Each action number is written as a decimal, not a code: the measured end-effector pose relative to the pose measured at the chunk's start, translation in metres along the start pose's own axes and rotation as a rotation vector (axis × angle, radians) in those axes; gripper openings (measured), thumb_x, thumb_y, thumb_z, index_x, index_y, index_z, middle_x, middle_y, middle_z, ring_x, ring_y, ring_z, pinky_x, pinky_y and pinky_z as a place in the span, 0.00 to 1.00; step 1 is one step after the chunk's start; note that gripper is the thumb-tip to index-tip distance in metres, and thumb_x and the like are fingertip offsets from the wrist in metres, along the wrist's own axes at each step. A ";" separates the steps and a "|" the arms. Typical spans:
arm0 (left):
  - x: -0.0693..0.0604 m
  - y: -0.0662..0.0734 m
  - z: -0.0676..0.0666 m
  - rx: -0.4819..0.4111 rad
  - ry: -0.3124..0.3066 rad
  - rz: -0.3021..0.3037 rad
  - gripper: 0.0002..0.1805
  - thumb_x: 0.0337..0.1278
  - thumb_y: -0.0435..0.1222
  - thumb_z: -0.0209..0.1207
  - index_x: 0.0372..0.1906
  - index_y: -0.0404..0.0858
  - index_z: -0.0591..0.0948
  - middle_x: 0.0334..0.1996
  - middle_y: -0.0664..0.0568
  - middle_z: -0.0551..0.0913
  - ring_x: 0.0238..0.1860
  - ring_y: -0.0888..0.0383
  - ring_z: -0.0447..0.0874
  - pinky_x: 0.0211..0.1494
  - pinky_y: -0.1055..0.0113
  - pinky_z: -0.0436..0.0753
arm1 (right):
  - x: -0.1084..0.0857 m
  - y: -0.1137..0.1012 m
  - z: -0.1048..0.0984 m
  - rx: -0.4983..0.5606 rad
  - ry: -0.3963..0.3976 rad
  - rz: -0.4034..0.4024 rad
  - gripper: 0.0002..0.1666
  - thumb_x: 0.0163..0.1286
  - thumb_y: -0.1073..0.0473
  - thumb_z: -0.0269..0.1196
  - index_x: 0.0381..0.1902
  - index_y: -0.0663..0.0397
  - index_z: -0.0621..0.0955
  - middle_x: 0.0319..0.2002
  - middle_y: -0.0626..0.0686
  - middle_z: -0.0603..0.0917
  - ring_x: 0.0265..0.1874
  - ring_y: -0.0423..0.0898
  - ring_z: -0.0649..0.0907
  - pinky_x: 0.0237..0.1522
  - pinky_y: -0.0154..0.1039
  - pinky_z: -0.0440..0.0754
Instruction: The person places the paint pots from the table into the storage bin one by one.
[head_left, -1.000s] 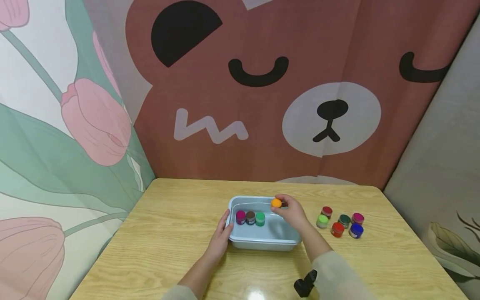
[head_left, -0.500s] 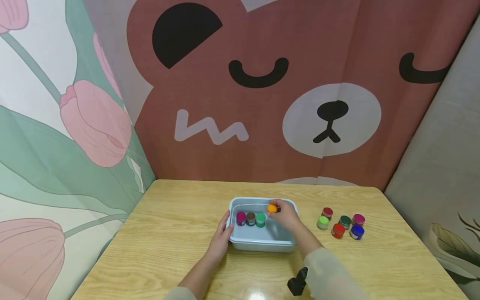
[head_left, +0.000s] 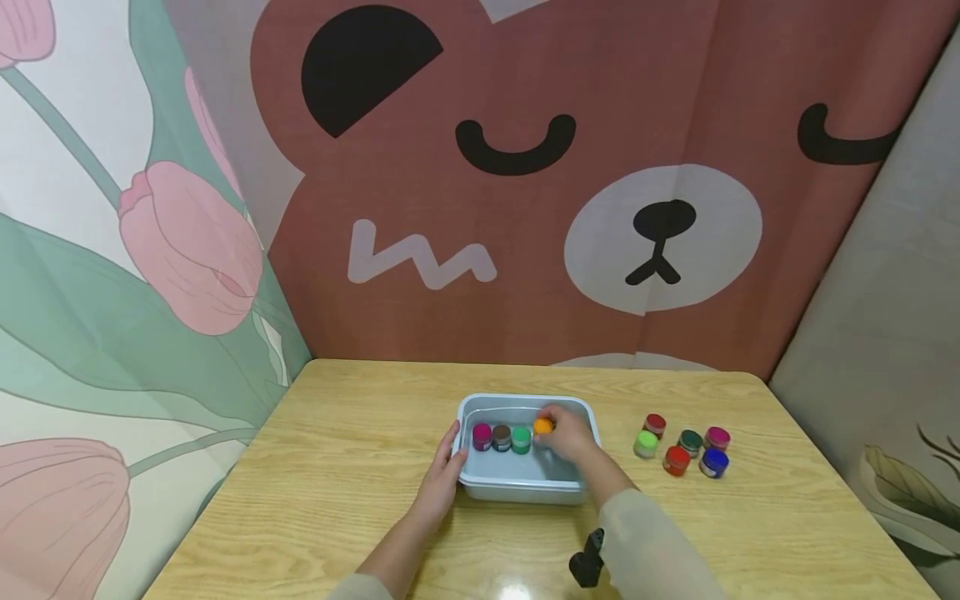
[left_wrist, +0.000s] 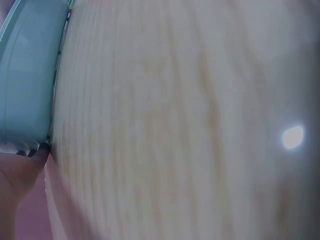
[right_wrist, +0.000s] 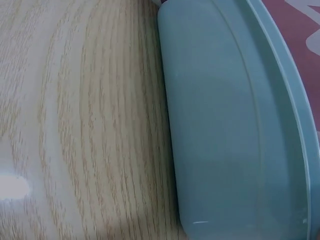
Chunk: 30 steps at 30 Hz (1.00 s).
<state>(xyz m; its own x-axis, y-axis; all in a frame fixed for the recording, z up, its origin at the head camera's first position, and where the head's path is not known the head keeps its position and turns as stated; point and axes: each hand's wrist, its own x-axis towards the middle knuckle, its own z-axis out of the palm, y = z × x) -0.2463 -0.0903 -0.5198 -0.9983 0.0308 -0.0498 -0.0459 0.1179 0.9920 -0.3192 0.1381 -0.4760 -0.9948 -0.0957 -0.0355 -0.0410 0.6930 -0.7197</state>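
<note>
In the head view, my right hand [head_left: 567, 434] pinches a small orange jar [head_left: 543, 426] inside the light-blue plastic tray [head_left: 525, 493]. The fingers partly hide this jar, and whether it touches the tray floor I cannot tell. To its left, a magenta jar [head_left: 482, 436], a brown jar [head_left: 501, 437] and a green jar [head_left: 521, 439] stand side by side in a row. My left hand [head_left: 438, 477] rests against the tray's left end, its fingers along the outer wall and the thumb at the near-left edge. The left wrist view shows that hand [left_wrist: 19, 172] touching the tray [left_wrist: 30, 75].
Right of the tray, several small jars are grouped on the wooden table [head_left: 360, 433], among them a light green jar [head_left: 646, 444], a red jar [head_left: 677, 461] and a blue jar [head_left: 714, 462]. A black device [head_left: 587, 560] sits at the right sleeve. A printed curtain [head_left: 420, 325] hangs behind.
My right hand has moved left and down into the tray with the orange jar, which is now in line with the other three. The left hand and tray have stayed put.
</note>
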 end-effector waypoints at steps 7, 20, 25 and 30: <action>0.000 -0.001 0.000 0.002 0.006 -0.005 0.30 0.75 0.45 0.44 0.78 0.55 0.54 0.79 0.43 0.51 0.78 0.36 0.44 0.76 0.34 0.48 | 0.002 -0.002 0.002 -0.074 -0.043 0.054 0.22 0.58 0.65 0.71 0.51 0.59 0.80 0.50 0.58 0.83 0.49 0.53 0.80 0.61 0.52 0.76; -0.001 0.000 0.000 0.016 0.014 -0.010 0.30 0.75 0.45 0.45 0.77 0.56 0.55 0.78 0.44 0.52 0.78 0.36 0.45 0.75 0.34 0.48 | 0.004 0.002 0.004 0.013 -0.062 0.077 0.29 0.56 0.65 0.72 0.56 0.60 0.78 0.55 0.61 0.82 0.53 0.54 0.80 0.62 0.52 0.76; -0.003 0.000 0.001 0.017 0.016 -0.021 0.30 0.75 0.45 0.45 0.77 0.57 0.55 0.78 0.44 0.52 0.78 0.37 0.45 0.75 0.34 0.48 | 0.002 0.001 0.000 0.066 -0.050 0.085 0.30 0.57 0.63 0.71 0.58 0.59 0.77 0.56 0.61 0.81 0.55 0.56 0.79 0.61 0.54 0.76; -0.002 0.001 0.001 0.016 0.015 -0.027 0.30 0.75 0.46 0.45 0.77 0.59 0.55 0.78 0.44 0.52 0.78 0.36 0.45 0.75 0.33 0.48 | -0.003 -0.005 -0.005 0.114 -0.033 0.072 0.28 0.62 0.63 0.67 0.60 0.58 0.76 0.61 0.64 0.77 0.62 0.63 0.76 0.64 0.57 0.74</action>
<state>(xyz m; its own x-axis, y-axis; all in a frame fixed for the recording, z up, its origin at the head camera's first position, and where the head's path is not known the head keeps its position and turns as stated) -0.2438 -0.0897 -0.5191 -0.9972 0.0123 -0.0743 -0.0720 0.1340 0.9884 -0.3167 0.1381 -0.4689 -0.9910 -0.0739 -0.1115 0.0430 0.6136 -0.7884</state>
